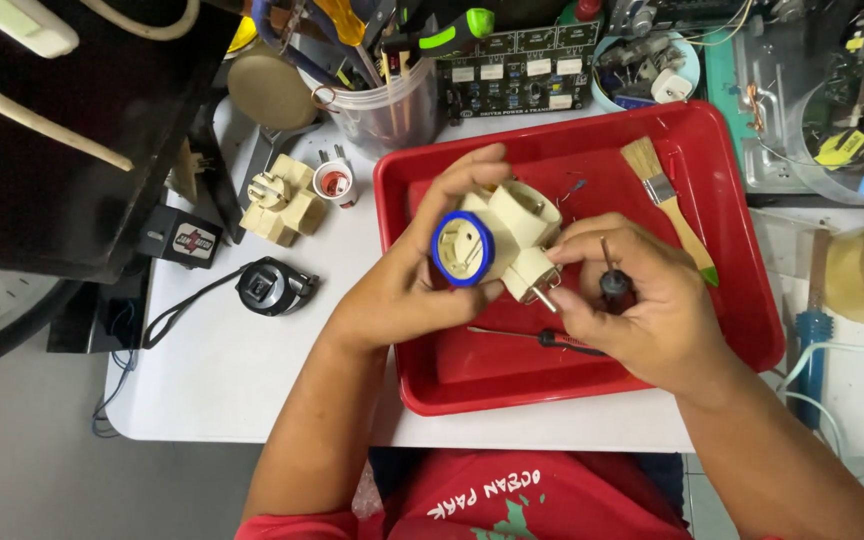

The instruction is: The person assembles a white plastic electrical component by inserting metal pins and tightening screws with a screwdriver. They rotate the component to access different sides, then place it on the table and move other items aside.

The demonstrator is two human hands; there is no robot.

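- The white table (252, 370) carries everything; a clear tub of tools (392, 100) stands at its 12 o'clock edge.
- A red tray (732, 300) sits right of centre, and the work goes on just above it.
- The left hand (402, 290) is closed around a cream multi-way plug adapter (517, 235), fingers curled over its top, thumb under the blue-ringed socket (462, 250) at the adapter's 9 o'clock.
- The right hand (642, 300) pinches the adapter's plug end at its 5 o'clock and also grips a small black-handled screwdriver (614, 280), shaft pointing up.
- A second cream adapter (280, 200) lies on the table at 10 o'clock from the tray.
- A paintbrush (667, 200) rests in the tray's 2 o'clock corner.
- A thin screwdriver (542, 338) lies in the tray below the hands.
- Judgement: keeping the adapter low over the tray looks wise, so any loose screw drops inside; a firm left grip should steady the tool tip.
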